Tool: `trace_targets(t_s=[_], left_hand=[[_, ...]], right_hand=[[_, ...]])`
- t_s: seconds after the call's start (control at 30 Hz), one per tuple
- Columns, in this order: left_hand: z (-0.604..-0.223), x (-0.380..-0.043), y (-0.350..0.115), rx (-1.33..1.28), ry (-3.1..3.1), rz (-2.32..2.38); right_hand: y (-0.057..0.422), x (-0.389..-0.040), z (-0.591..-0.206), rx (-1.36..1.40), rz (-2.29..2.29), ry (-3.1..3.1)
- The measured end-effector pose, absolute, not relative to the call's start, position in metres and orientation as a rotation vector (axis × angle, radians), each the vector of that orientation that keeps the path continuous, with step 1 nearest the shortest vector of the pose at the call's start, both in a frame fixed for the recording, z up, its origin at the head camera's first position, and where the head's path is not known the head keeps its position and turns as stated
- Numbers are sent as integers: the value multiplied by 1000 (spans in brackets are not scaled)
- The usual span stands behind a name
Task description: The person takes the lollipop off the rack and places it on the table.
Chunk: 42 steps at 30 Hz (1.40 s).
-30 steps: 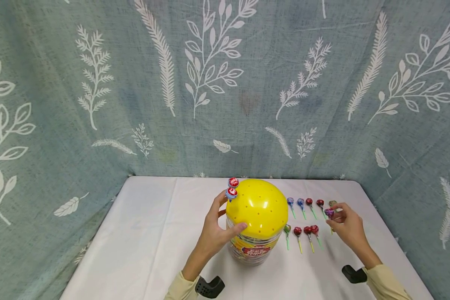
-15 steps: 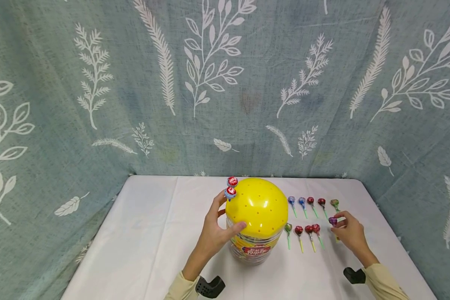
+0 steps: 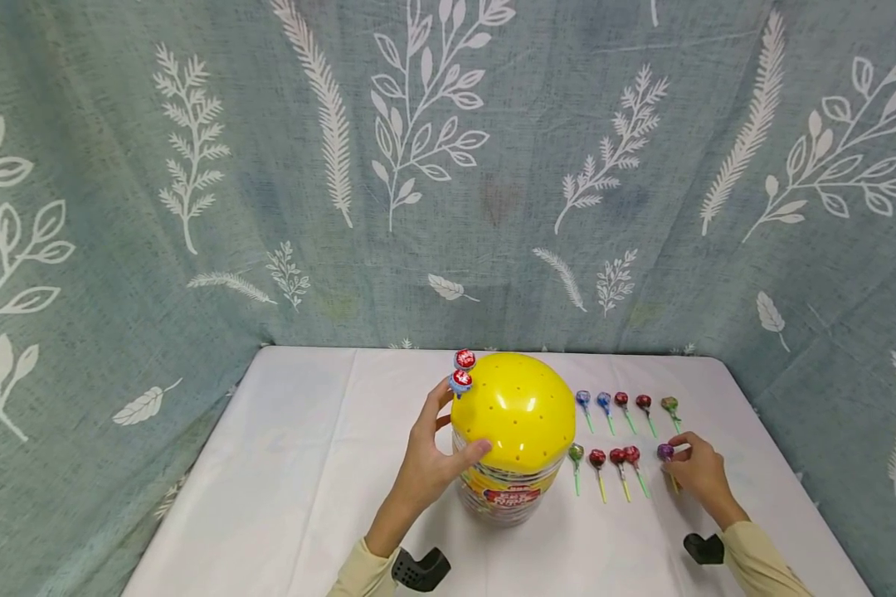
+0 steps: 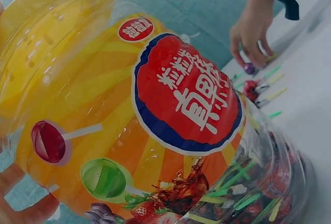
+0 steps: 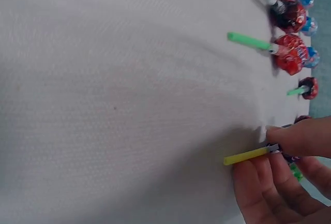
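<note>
A clear candy jar (image 3: 511, 497) with a domed yellow lid (image 3: 526, 406) stands on the table. My left hand (image 3: 429, 468) grips the lid's left side, thumb in front and fingers behind. Two lollipops with red-and-blue wrappers (image 3: 460, 381) stick out of the lid's left edge. To the right, my right hand (image 3: 702, 474) pinches a purple lollipop (image 3: 665, 453) at the right end of the front row. In the right wrist view its yellow stick (image 5: 245, 156) points away from the fingers, low over the cloth; whether it touches is unclear.
Two rows of lollipops lie right of the jar: blue, red and green ones behind (image 3: 622, 400), green and red ones in front (image 3: 597, 458). Lollipops (image 4: 248, 193) also show inside the jar. A white cloth covers the table (image 3: 306, 464); a leaf-patterned curtain (image 3: 388, 274) hangs behind.
My right hand has moved toward me with the purple lollipop, from beside the back row's green lollipop to the front row's right end. The left hand has stayed on the lid.
</note>
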State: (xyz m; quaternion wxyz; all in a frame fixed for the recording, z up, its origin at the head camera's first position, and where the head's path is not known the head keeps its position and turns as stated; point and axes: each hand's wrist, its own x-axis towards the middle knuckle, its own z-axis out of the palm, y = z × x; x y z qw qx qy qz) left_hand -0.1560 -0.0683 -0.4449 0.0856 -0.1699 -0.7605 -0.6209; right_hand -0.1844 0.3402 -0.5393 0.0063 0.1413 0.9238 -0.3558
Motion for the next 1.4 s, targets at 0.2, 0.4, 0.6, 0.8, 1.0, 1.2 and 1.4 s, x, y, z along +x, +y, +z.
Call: trace_targets(t_s=[0.2,0.4,0.6,0.8,1.0,1.2,1.4], left_hand=[[-446,-157,-67,-522,-2264,-1853],[-446,-156,-67,-520,-2260,-1844],[-447,-156,-67,-530,-2236,-1833],[-448,-157,-66,-536,-2236,-1825],[-448,-158,-66,-539,-2235,-1811],[-449,-158,-67,-541,-2236,-1802],[-446,-156,-68,-525,-2232,-1841]], right_hand=[[343,-185,-545,473,-1096,2875],[341,-187,-542,532,-1065,2834],[342,-186,-535,526,-1043,2820],[343,-184,-528,492,-1030,2880],[345,-190,-532,456,-1048,2936],[368,-215,-583,320,-1001,3119],[368,-231,-601,115,-1064,3253]])
